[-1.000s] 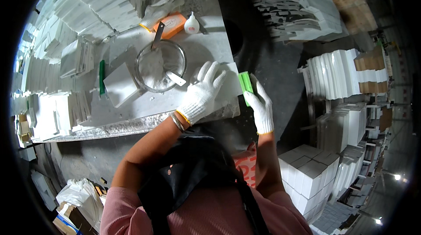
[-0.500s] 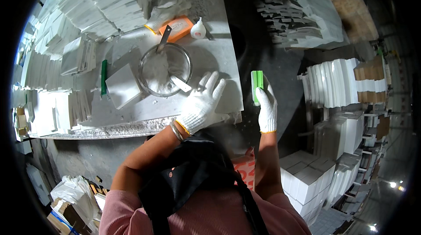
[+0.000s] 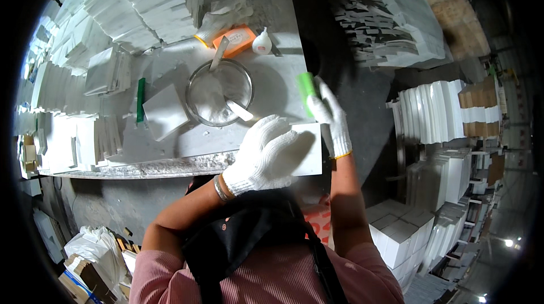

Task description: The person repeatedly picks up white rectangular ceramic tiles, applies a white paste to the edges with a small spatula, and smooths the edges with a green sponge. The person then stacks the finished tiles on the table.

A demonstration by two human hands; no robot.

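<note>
A: Where's the white tile [image 3: 309, 151] lying?
B: By the bench's [image 3: 283, 69] near right corner, left hand [image 3: 262, 154] covering its left part. Whether that grip is clasping or just pressing, I can't tell.
A: And the green block [image 3: 306, 90]?
B: Right hand [image 3: 330, 114] is clutching it beyond the tile's far edge, long axis running roughly front to back. The left hand's sitting closer to the tile.

White gloves [image 3: 262, 156], yellow cuff trim [image 3: 343, 155], bright green block [image 3: 306, 88], white tile [image 3: 310, 154]; orange box [image 3: 240, 37], dark green strip [image 3: 140, 100], pink shirt [image 3: 263, 278]
</note>
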